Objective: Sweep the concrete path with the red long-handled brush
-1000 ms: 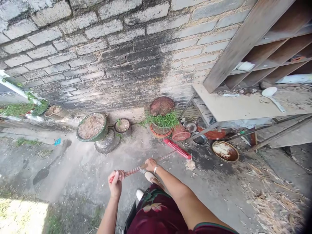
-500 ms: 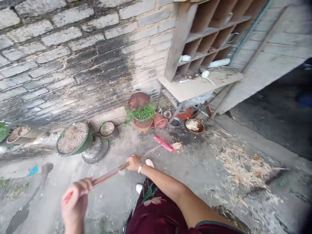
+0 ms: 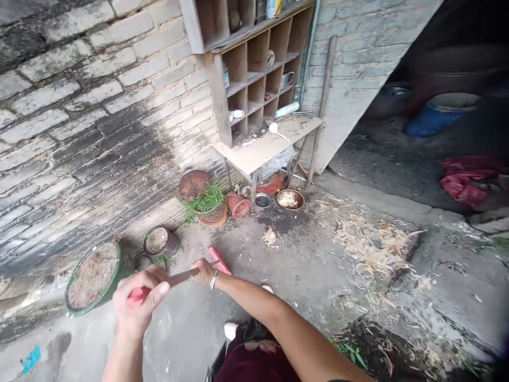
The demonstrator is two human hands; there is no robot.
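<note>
My left hand [image 3: 139, 305] grips the pink end of a broom handle [image 3: 180, 277] near the lower left. My right hand [image 3: 203, 271], with a metal bangle on the wrist, holds the same handle further along. The pink broom head [image 3: 219, 259] shows just past my right hand, lifted over the concrete ground. A small clump of straw [image 3: 269, 236] lies on the ground beyond it. My dark red floral skirt and white shoes [image 3: 231, 330] are at the bottom of the view.
A brick wall runs along the left. At its foot stand a green planter [image 3: 73, 307], a small dark pot [image 3: 170, 246], a grassy pot [image 3: 207, 201] and several bowls. A wooden cubby shelf [image 3: 254, 69] on a table stands behind. Straw litter [image 3: 366, 239] spreads right.
The view has swung right and away from the wall. The broom head has been drawn back from the straw clump toward me and lifted, and my left hand has risen.
</note>
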